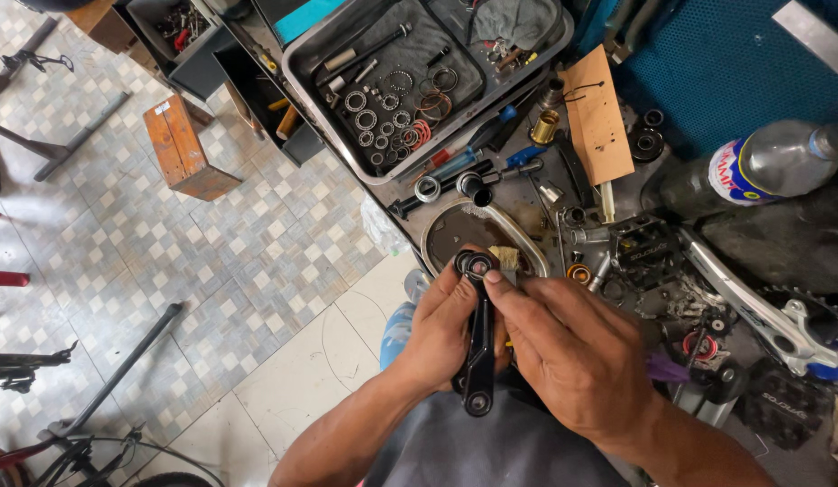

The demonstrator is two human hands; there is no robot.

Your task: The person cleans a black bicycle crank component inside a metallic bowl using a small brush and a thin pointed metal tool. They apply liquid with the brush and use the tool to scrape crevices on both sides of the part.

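While I am gripping the black crank arm (478,347) upright in my left hand (442,334), just off the worktop's (527,194) near edge, my right hand (572,347) is pressing a fingertip (493,277) against the bearing (479,264) in its top eye. The bearing is already sitting in the eye; whether it is fully seated I cannot tell. Loose rings and bearings are lying unused in the grey tray (302,68) at the far edge.

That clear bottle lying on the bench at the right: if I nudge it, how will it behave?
The bottle lies on its side and is round, so it would probably roll rather than slide. It looks like thin clear plastic, likely light and easy to dent. Parts crowd around it, so it may stop soon against them.
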